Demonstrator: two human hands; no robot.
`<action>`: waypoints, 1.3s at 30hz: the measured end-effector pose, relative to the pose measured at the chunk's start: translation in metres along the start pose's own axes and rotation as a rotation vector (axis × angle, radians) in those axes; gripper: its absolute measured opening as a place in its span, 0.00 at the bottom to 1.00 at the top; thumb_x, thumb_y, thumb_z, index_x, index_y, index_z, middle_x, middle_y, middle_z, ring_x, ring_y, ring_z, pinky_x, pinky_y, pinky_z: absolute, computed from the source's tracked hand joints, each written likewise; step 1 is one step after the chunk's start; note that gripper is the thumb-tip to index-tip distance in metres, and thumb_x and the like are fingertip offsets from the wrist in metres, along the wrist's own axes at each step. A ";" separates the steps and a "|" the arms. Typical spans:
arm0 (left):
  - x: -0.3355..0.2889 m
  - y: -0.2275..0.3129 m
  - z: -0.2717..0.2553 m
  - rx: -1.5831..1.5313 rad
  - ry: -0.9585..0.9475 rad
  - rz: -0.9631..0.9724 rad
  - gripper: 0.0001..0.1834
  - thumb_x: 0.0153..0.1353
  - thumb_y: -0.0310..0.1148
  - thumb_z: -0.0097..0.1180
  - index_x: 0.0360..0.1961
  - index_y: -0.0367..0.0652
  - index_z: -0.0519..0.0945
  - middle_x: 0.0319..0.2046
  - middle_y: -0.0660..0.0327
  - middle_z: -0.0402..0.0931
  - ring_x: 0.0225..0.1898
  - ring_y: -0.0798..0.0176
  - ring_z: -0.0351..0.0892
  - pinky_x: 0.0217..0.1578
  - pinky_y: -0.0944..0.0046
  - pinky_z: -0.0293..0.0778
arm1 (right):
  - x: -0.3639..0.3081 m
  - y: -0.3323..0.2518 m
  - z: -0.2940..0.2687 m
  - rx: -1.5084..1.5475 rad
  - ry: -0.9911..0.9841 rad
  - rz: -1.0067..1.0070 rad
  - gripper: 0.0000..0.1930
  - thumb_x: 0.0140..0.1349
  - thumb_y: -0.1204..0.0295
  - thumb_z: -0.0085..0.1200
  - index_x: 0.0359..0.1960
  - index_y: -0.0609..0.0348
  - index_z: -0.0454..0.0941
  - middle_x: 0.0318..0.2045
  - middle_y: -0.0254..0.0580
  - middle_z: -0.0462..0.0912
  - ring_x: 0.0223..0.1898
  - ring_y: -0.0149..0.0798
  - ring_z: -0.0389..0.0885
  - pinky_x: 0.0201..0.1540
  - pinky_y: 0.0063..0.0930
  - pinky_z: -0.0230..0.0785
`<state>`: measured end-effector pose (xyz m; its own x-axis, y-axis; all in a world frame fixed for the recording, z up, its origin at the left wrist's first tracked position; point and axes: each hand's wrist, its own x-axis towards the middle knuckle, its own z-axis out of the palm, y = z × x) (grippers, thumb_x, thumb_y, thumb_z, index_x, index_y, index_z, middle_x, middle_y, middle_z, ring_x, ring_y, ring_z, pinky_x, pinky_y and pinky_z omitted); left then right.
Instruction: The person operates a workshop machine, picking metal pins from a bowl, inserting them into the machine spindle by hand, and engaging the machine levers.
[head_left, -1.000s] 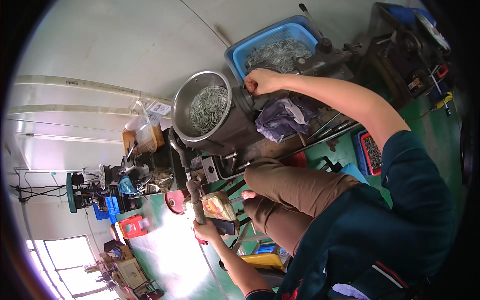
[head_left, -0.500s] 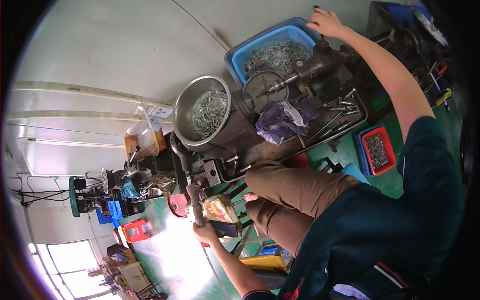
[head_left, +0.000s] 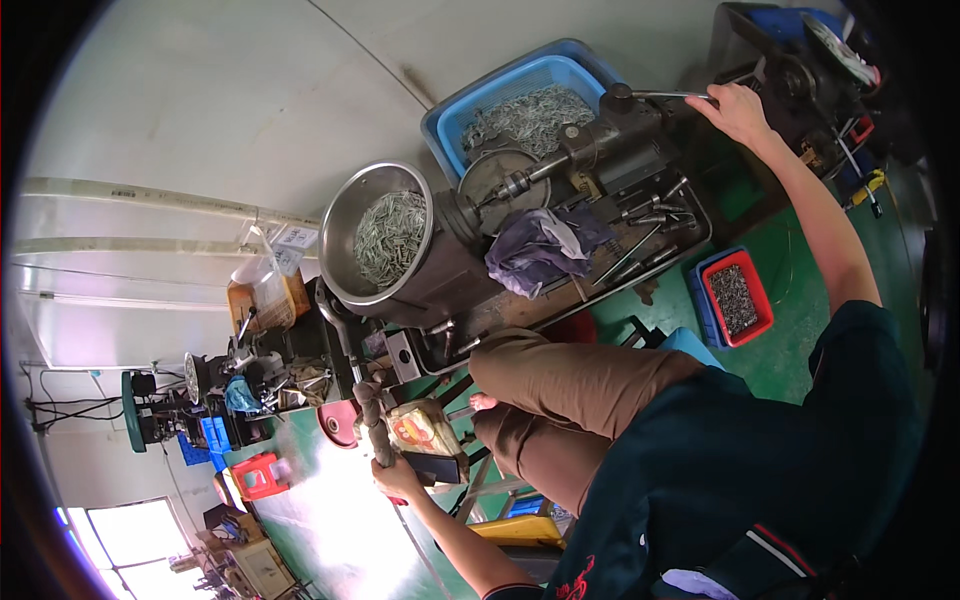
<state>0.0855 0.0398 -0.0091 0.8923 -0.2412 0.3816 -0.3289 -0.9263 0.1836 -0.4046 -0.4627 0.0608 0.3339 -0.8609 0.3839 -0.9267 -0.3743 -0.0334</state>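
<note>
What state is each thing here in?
Right hand: closed on the end of the metal lever
Left hand: closed around the lumpy brown handle
Steel bowl: partly filled with metal pins
Light-blue basket: holding loose metal pieces
Red bin: holding small metal parts
Purple cloth: crumpled

Right grip (head_left: 738, 115) on metal lever (head_left: 662, 94), left grip (head_left: 398, 480) on thick handle (head_left: 374, 425), 2 nested blue bins (head_left: 560, 71)

At lower centre, the left hand (head_left: 398, 479) hides the lower end of the wrapped lever (head_left: 373, 420). Right of centre, purple cloth (head_left: 535, 252) covers part of the tray (head_left: 515, 308). The lower-left window (head_left: 130, 532) is glare-whitened and cut off.
</note>
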 end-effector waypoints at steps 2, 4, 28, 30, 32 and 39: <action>0.000 0.003 0.007 0.013 0.008 0.026 0.13 0.39 0.38 0.56 0.23 0.38 0.75 0.18 0.49 0.73 0.21 0.46 0.72 0.23 0.53 0.66 | -0.005 0.005 -0.003 -0.024 0.006 0.011 0.30 0.51 0.45 0.41 0.11 0.64 0.68 0.12 0.50 0.71 0.21 0.53 0.72 0.26 0.40 0.64; 0.000 0.003 0.001 0.034 -0.013 0.015 0.14 0.39 0.38 0.56 0.24 0.37 0.75 0.19 0.48 0.73 0.21 0.45 0.72 0.23 0.53 0.66 | -0.004 0.001 -0.002 -0.026 0.011 0.004 0.30 0.51 0.45 0.41 0.11 0.64 0.69 0.13 0.50 0.71 0.22 0.53 0.72 0.26 0.39 0.64; 0.000 -0.014 0.013 -0.031 -0.019 0.000 0.16 0.37 0.36 0.57 0.28 0.37 0.76 0.25 0.49 0.74 0.27 0.47 0.73 0.29 0.54 0.66 | 0.002 -0.011 -0.015 -0.047 -0.234 0.127 0.28 0.51 0.45 0.41 0.19 0.62 0.73 0.22 0.48 0.75 0.32 0.49 0.73 0.36 0.40 0.63; 0.000 -0.008 0.009 -0.021 -0.016 0.007 0.16 0.37 0.36 0.56 0.27 0.37 0.76 0.24 0.49 0.74 0.26 0.47 0.73 0.28 0.54 0.67 | 0.010 -0.004 -0.006 -0.040 -0.135 0.081 0.26 0.51 0.46 0.42 0.22 0.60 0.73 0.26 0.46 0.74 0.36 0.47 0.71 0.38 0.40 0.61; 0.001 -0.003 0.006 -0.021 -0.010 0.014 0.15 0.37 0.36 0.56 0.27 0.38 0.76 0.23 0.49 0.74 0.25 0.47 0.73 0.27 0.54 0.67 | 0.029 0.004 0.010 -0.102 0.161 -0.019 0.21 0.50 0.50 0.44 0.28 0.57 0.72 0.31 0.42 0.71 0.42 0.43 0.67 0.42 0.41 0.58; 0.000 0.000 -0.003 0.003 0.013 -0.006 0.13 0.40 0.39 0.55 0.20 0.39 0.75 0.16 0.50 0.72 0.20 0.45 0.72 0.22 0.52 0.65 | 0.073 -0.174 0.022 0.277 -0.017 -0.255 0.11 0.43 0.64 0.50 0.26 0.54 0.76 0.28 0.41 0.76 0.43 0.44 0.67 0.44 0.42 0.58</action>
<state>0.0845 0.0406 -0.0060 0.8901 -0.2324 0.3920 -0.3231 -0.9285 0.1832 -0.2153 -0.4685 0.0741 0.5530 -0.7326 0.3968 -0.7324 -0.6545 -0.1876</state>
